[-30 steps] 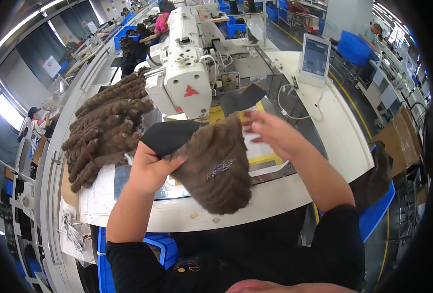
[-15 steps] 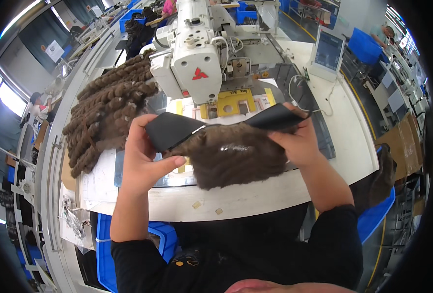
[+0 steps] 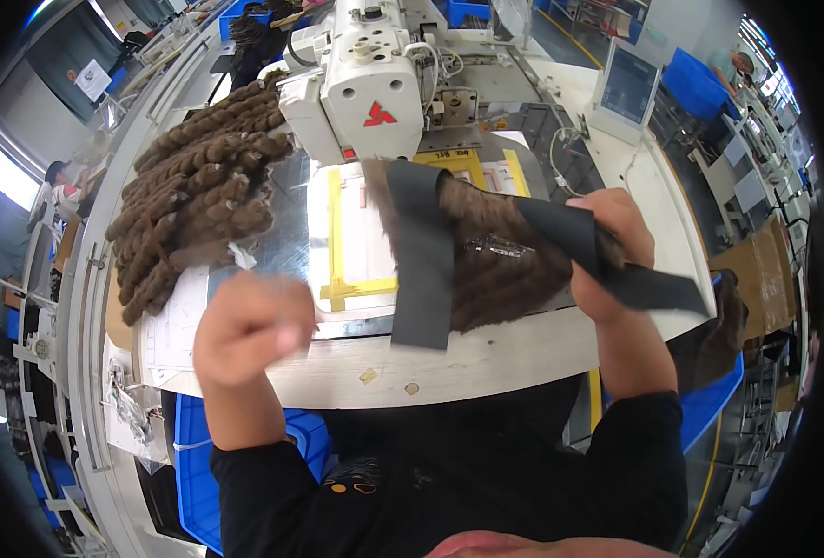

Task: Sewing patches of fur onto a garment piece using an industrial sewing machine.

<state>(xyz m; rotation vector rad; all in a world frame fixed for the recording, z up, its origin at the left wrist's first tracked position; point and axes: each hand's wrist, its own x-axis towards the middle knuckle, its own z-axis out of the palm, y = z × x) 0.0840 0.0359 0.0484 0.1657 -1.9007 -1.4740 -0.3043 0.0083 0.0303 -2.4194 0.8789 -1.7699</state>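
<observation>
My right hand (image 3: pixel 621 237) grips a brown fur piece (image 3: pixel 509 284) by its right end, over the front of the sewing machine table. Black fabric strips (image 3: pixel 423 274) run along the fur's upper edge; one end hangs down at the left, and the other sticks out past my right hand. Something clear and shiny lies on the fur's middle. My left hand (image 3: pixel 252 325) is apart from the fur, left of it and blurred, with its fingers curled in; what they hold, if anything, I cannot make out. Just above it shows a small white scrap (image 3: pixel 241 255).
Behind the fur stands a white sewing machine (image 3: pixel 370 102) with a yellow-taped template (image 3: pixel 336 242) under its head. A pile of brown fur pieces (image 3: pixel 198 177) lies at left. A control screen (image 3: pixel 626 88) stands at right; blue bins (image 3: pixel 198 465) sit below the table edge.
My left hand has let go of the fur piece's black strip and moved down-left. The strip's left end now hangs down, and my right hand has moved slightly right with the fur.
</observation>
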